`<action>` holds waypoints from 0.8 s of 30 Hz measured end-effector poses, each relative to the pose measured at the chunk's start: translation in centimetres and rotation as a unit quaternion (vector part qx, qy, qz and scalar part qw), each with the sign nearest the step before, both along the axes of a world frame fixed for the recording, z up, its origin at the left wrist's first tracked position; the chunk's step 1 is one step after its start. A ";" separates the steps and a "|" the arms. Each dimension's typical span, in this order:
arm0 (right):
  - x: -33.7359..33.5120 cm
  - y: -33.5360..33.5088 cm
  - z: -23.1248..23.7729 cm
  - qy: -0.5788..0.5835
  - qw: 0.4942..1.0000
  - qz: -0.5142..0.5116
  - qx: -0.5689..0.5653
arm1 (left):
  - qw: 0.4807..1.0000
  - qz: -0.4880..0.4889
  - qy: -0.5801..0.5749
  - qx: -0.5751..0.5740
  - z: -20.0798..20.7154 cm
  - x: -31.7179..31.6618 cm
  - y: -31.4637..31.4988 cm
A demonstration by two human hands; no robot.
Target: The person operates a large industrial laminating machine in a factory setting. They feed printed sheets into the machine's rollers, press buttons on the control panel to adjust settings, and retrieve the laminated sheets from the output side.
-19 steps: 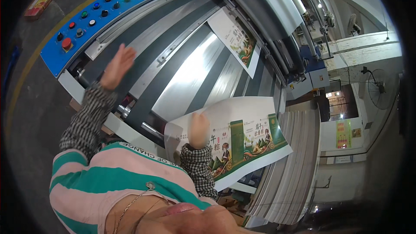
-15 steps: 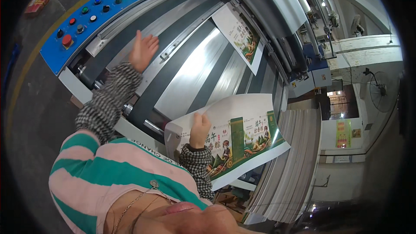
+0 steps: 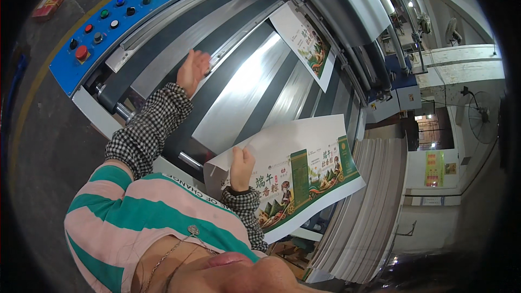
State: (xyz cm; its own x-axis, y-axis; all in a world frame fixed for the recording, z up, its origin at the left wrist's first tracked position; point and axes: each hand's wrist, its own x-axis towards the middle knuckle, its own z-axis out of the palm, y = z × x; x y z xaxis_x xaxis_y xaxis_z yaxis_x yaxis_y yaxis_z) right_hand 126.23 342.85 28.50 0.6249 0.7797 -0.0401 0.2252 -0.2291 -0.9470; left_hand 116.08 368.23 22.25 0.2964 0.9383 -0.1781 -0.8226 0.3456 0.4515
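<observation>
A large printed sheet (image 3: 271, 195), white with green panels and colourful drawings, is gripped near its edge by my right hand (image 3: 241, 167). My fingers close over the paper and the sheet bows, its far part standing over the machine's side. Above the striped conveyor bed (image 3: 239, 97) I hold my left hand (image 3: 194, 71), open with nothing in it. Its fingers are slightly bent, close to a narrow metal bar. A second printed sheet (image 3: 305, 49) lies on the bed by the rollers, apart from both hands.
A blue control panel (image 3: 122, 13) with coloured buttons and a small screen runs along the far left side. Large rollers (image 3: 353, 5) span the upper right. On the right stands a tall stack of sheets (image 3: 363, 206). A wall fan (image 3: 477, 111) is farther off.
My left hand has moved down and to the right over the bed. My right hand has shifted slightly left and down, still gripping the sheet, whose near edge folds up more.
</observation>
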 end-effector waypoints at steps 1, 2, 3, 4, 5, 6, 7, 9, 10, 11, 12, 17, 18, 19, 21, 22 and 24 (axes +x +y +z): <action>0.1 0.1 -0.3 0.009 1.000 -0.003 -0.003 | 1.000 -0.016 -0.002 0.001 -0.1 0.1 -0.1; 0.3 0.2 -0.8 0.017 1.000 -0.007 -0.007 | 0.999 -0.033 -0.003 0.001 -0.2 0.3 -0.1; 0.4 0.5 -0.9 0.025 1.000 -0.008 -0.010 | 0.999 -0.046 -0.005 0.003 -0.2 0.4 -0.1; 0.5 0.6 -0.9 0.024 1.000 -0.006 -0.015 | 0.999 -0.033 0.005 0.010 -0.2 0.2 0.1; 0.5 0.7 -0.7 0.023 1.000 -0.004 -0.020 | 1.000 -0.021 0.014 0.017 -0.2 0.0 0.4; 0.5 0.7 -0.6 0.025 0.999 -0.003 -0.027 | 0.999 -0.010 0.025 0.023 0.0 -0.4 0.4; 0.7 0.8 -0.8 0.021 0.999 -0.001 -0.034 | 1.000 -0.008 0.021 0.013 0.2 -0.3 0.1; 1.3 1.1 -1.1 0.011 0.999 0.006 -0.045 | 1.000 -0.003 0.008 -0.004 0.8 0.5 -0.5; 1.5 1.2 -0.9 0.004 0.999 0.007 -0.046 | 1.000 -0.018 0.006 0.018 0.6 0.4 -0.5; 1.5 1.4 -0.6 -0.003 0.999 0.007 -0.048 | 0.999 -0.033 0.005 0.039 0.0 0.3 -0.4; 1.2 1.2 -0.4 -0.007 0.999 0.006 -0.054 | 0.997 -0.050 0.006 0.055 0.1 0.0 -0.9; -0.1 2.9 0.5 -0.031 0.999 -0.010 0.003 | 0.998 -0.050 0.029 0.021 0.6 -0.2 -1.1; -0.6 2.9 0.1 -0.042 0.999 -0.010 0.021 | 0.997 -0.028 0.056 0.042 0.8 -0.9 -1.1; -1.0 2.8 0.2 -0.037 0.999 0.032 0.008 | 0.995 -0.006 0.079 0.066 0.8 -1.9 -0.5; -1.5 2.7 0.6 -0.030 0.993 0.113 -0.014 | 0.970 0.058 0.203 0.117 1.1 -5.2 1.8; -1.2 3.1 0.6 -0.023 0.991 0.127 0.022 | 0.937 0.103 0.303 0.139 1.8 -8.0 3.2; -0.6 3.3 0.5 -0.006 0.985 0.153 0.086 | 0.741 0.209 0.605 0.201 2.5 -13.5 5.3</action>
